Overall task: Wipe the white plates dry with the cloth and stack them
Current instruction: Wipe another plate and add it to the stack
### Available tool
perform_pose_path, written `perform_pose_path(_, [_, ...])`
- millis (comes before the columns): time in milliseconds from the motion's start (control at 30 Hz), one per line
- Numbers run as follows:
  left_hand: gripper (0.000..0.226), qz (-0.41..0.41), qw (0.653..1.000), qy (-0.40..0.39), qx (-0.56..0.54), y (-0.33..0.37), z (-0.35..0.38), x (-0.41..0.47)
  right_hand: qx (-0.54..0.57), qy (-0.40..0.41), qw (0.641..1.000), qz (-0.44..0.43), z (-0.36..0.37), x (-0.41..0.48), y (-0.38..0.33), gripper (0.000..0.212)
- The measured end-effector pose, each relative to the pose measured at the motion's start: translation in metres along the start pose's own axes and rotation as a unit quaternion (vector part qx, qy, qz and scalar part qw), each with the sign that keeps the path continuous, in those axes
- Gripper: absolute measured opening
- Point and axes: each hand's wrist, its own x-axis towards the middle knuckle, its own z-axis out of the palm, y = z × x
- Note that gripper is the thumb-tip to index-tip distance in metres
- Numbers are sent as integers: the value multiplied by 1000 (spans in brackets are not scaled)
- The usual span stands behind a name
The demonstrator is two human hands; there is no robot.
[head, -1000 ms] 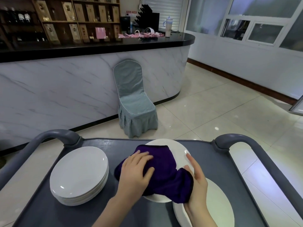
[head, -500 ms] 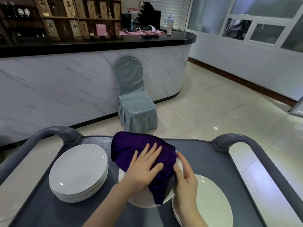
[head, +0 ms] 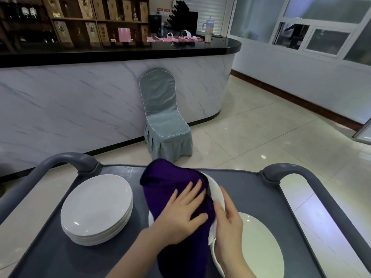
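A grey cart (head: 247, 189) fills the foreground, a curved handle at its far left corner (head: 66, 160) and another at its far right (head: 291, 171). Beyond it a chair (head: 162, 117) in a grey-blue cover stands on the pale tiled floor (head: 261, 133), its back against the marble-patterned front of a long bar (head: 80, 109) with a black top. On that top lie pink items (head: 172, 39), too small to make out, with a lidded tumbler (head: 208, 30) just right of them. Wooden shelves (head: 90, 21) behind hold boxes and bottles (head: 28, 11). Windows (head: 313, 37) line the right wall.
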Motion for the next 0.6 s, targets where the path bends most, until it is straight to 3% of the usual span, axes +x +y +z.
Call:
perform_pose_path(200, [58,-59,995,54,60,-25,-7,2,10,44,999,-11,-8,12,-16,33])
perform_pose_path(333, [55,-55,997,63,8,-23,8,-23,13,99,995,-29,-22,27,-27,33])
perform_pose_path(467, [55,14,999,38,-7,17,27,-30,2,79,996,-38,-15,20,-22,35])
perform_pose_path(600, [56,28,995,90,24,25,18,-4,-17,19,999,-40,-6,1,-13,33])
